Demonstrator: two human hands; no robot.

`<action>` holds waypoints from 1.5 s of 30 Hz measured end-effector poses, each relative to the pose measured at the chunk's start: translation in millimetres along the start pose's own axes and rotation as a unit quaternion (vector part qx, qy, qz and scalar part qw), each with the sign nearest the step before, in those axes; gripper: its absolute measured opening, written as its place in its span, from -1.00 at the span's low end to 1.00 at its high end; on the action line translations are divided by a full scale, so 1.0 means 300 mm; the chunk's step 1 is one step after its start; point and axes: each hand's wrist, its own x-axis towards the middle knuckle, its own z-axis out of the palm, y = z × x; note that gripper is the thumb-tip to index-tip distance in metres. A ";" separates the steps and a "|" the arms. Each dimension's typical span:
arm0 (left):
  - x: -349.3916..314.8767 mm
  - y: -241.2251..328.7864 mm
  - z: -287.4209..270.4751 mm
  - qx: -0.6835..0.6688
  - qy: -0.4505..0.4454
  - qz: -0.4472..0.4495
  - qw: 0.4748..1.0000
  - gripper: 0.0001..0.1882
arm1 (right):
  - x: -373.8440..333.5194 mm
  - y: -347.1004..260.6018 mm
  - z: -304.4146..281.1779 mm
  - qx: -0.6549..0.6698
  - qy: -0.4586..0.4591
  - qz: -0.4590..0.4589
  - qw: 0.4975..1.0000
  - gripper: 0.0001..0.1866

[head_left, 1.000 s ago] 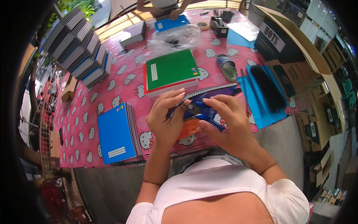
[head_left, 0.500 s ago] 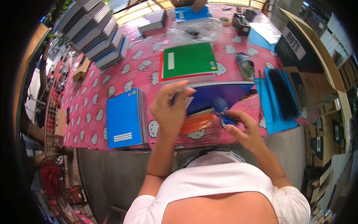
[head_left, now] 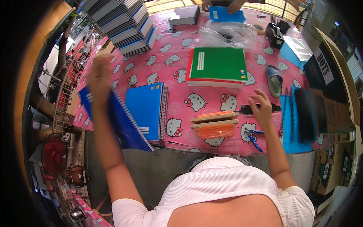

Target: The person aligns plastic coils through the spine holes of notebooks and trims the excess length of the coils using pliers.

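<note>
The dark blue spiral notebook (head_left: 120,126) overlaps the light blue notebook (head_left: 145,106) at the front left of the desk (head_left: 196,145). The left hand (head_left: 99,75), blurred, is at its upper end; grip cannot be determined. The right hand (head_left: 261,104), fingers apart, is near the pliers (head_left: 256,143). The cardboard box (head_left: 317,81) stands open, contents hidden. Pink patterned sheeting (head_left: 174,109) covers the desk; the floor (head_left: 159,166) is grey.
</note>
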 end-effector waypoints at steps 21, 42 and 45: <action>-0.374 -0.470 0.416 0.210 -0.382 -0.138 0.889 -0.52 | 0.460 0.333 0.297 0.051 -0.097 0.280 0.954 -0.52; -0.522 0.319 0.403 -0.309 -0.026 -0.264 0.913 -0.46 | -0.128 -0.087 -0.028 0.268 -0.219 0.097 0.933 -0.43; -0.586 0.307 0.431 -0.273 -0.052 -0.276 0.920 -0.40 | -0.175 -0.015 0.004 0.236 -0.212 0.061 0.946 -0.37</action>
